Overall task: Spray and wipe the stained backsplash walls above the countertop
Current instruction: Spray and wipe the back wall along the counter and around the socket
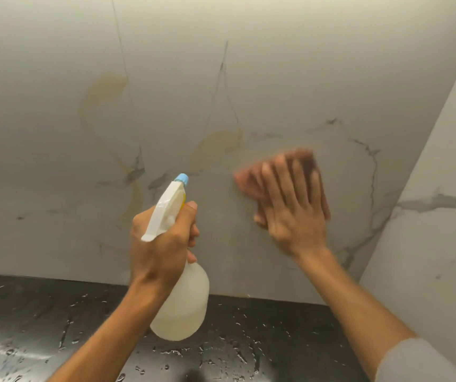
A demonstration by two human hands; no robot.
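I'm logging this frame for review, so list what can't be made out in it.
All in the head view:
- Cloth: motion-blurred and mostly under the right hand; texture and full outline unclear.
- Spray bottle: neck and trigger hidden in the left hand grip; no label readable.
- Backsplash: the patch beneath the cloth is covered, so staining there is unknown.
- Countertop: cut off by the bottom and left edges.

Head view: one camera, close, facing forward and down at wall (249, 78) beyond the fingers (284, 172).
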